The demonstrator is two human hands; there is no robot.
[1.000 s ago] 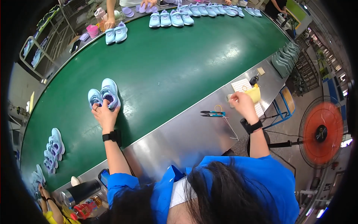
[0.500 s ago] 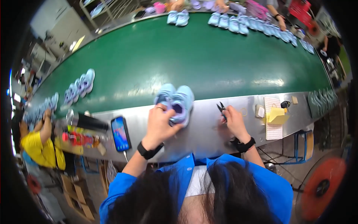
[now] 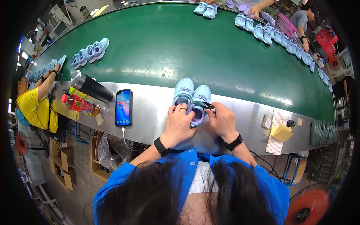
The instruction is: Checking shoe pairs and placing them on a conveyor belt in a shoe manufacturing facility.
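Note:
A pair of light blue sneakers (image 3: 184,86) with lilac linings stands side by side, toes pointing away, where the metal ledge meets the green belt. My left hand (image 3: 177,126) is closed on the heel end of the right sneaker (image 3: 202,94), its fingers at the collar openings. My right hand (image 3: 224,120) grips small black thread snips (image 3: 207,106), whose tips lie over the right sneaker's collar and tongue. Whether the blades touch a thread is too small to see.
On the ledge to the left lie a charging phone (image 3: 123,108), a black tumbler (image 3: 91,87) and a red-capped bottle (image 3: 78,104). To the right is a dotted sheet with a yellow pad (image 3: 282,132). More sneakers (image 3: 90,52) stand on the green belt (image 3: 157,48). Co-workers' hands are at its far edge.
My right hand has brought the snips leftward from above the bare ledge to the right sneaker. My left hand stays on the sneaker heel. The whole view has shifted.

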